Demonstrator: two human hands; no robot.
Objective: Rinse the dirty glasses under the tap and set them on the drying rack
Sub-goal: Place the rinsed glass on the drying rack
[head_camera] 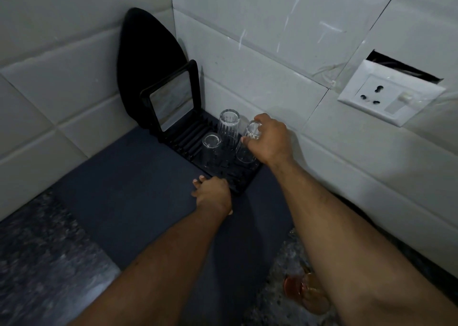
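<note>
Gripping inverted glass [249,142] on drying rack [238,179] w/ right hand [269,141]; left hand [213,193] fingers curled on rack edge

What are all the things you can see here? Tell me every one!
glasses: three, clear, upside down on the rack; one is tilted, in the right hand
drying rack: one, black, in the corner by the wall
framed panel: one, black frame, standing at the rack's back end
dark oval board: one, black, leaning on the left wall
mat: one, dark blue, under the rack
socket plate: one, white, on the right wall
orange-tinted glass: one, near bottom, partly hidden by the arm
left hand: at the rack's near edge
right hand: gripping the tilted glass
</note>
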